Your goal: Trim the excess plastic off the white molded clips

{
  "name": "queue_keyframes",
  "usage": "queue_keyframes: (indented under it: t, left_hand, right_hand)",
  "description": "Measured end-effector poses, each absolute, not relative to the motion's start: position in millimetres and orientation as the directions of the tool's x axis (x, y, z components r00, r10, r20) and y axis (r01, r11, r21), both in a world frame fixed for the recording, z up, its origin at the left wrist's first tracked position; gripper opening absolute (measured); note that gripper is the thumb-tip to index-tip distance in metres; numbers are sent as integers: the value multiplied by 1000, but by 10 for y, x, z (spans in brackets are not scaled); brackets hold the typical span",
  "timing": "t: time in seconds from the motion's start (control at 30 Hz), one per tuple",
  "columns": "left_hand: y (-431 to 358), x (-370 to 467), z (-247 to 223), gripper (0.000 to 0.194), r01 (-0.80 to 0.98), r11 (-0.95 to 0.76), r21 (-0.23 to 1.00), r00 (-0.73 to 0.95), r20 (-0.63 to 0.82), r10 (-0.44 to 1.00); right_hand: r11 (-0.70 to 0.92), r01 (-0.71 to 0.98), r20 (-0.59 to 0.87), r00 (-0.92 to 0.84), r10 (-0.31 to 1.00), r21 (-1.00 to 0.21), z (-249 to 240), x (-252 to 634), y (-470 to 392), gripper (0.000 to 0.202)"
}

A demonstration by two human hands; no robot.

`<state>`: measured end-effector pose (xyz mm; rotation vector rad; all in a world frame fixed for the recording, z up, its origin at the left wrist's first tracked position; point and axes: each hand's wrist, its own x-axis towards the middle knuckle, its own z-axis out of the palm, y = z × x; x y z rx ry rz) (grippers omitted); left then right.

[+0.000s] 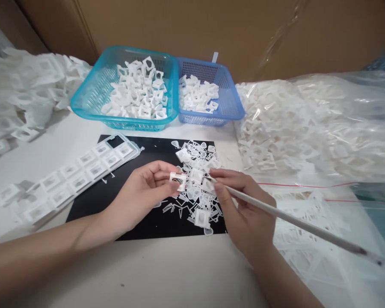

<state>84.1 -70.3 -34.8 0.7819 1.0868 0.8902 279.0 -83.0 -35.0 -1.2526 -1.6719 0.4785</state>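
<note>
Between thumb and fingers, my left hand (150, 182) pinches a small white plastic frame (177, 181) with a square opening. My right hand (247, 205) is closed like a pen grip around a long thin pale rod-shaped tool (285, 215). Its tip, near the held frame, is too small to make out; its back end stretches down to the right. Below both hands lies a heap of white plastic scraps (182, 201) with several square pieces among them, one of them a white square piece (202, 218) near the front. The heap rests on a black mat (141, 222).
A teal basket (80, 100) and a blue basket (232, 96) hold white pieces at the back. A long clear tray (83, 171) of square pieces lies left, beside a white pile (35, 90). Plastic bags (308, 124) of pieces stand right. Cardboard (186, 25) rises behind.
</note>
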Motion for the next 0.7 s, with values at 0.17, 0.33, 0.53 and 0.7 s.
queue_keyframes:
  t: [0.17, 0.33, 0.53, 0.7]
  left_hand:
    - [-714, 855, -322, 19, -199, 430, 881, 259, -376, 890]
    - [-731, 858, -289, 23, -160, 430, 889, 289, -374, 881]
    - [-742, 864, -275, 23, -88, 413, 907, 266, -378, 887]
    - [-764, 858, -278, 23, -43, 395, 918, 256, -372, 892]
  right_hand:
    - [362, 407, 347, -113, 931, -839, -342, 2735, -882, 7]
    - [323, 284, 312, -85, 946, -903, -313, 2685, -911, 9]
    - [397, 298, 377, -125, 918, -868, -325, 2599, -975, 13]
    - [446, 392, 417, -162, 894, -804, -324, 2612, -1006, 15]
